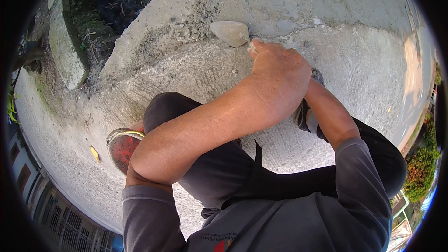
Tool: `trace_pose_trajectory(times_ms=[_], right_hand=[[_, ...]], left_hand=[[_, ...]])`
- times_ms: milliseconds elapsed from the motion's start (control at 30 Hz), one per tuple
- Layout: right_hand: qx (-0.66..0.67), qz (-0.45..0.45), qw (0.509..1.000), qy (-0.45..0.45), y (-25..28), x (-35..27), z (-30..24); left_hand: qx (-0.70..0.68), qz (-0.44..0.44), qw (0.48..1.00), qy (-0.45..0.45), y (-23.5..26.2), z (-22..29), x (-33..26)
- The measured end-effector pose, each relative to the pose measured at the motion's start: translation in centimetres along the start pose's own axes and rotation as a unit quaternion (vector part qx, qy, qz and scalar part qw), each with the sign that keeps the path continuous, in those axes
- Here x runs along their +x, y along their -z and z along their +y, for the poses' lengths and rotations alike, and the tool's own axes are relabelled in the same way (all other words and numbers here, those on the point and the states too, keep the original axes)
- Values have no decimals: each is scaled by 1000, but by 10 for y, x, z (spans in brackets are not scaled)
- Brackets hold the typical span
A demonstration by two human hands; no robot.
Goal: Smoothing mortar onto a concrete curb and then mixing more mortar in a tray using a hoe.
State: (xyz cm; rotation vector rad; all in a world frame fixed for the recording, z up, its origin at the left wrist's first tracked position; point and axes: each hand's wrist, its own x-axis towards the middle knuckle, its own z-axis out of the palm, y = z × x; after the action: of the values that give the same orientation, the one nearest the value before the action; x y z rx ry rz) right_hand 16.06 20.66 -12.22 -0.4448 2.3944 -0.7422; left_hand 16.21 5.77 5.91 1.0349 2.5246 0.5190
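A trowel with a rounded, leaf-shaped blade (229,33), coated in grey cement, rests on the concrete ahead of me. My left hand (279,61) is bent at the wrist, its fingers closed at the trowel's handle end. The handle itself is mostly hidden beneath the fingers. My right forearm (329,112) reaches in from the right and passes behind the left wrist. The right hand lies behind the left one, so its fingers do not show. Crumbly mortar (191,29) lies just left of the blade, and smoother wet cement (280,16) spreads beyond it.
A ditch (119,0) with dark water and debris cuts in at the upper left, beside a concrete slab (67,42). My shoes (125,147) stand on rough concrete under my bent knees. A yellow leaf (95,154) lies on the left. Shrubs (422,158) edge the right side.
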Motion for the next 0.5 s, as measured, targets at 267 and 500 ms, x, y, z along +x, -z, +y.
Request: trace_pose_trajectory(times_ms=[267, 500], right_hand=[[-87, 63, 978, -179, 56, 13, 18], [-133, 100, 973, -162, 22, 15, 32]], left_hand=[[-71, -58, 994, -68, -22, 20, 12], [-77, -45, 995, -37, -18, 12, 14]])
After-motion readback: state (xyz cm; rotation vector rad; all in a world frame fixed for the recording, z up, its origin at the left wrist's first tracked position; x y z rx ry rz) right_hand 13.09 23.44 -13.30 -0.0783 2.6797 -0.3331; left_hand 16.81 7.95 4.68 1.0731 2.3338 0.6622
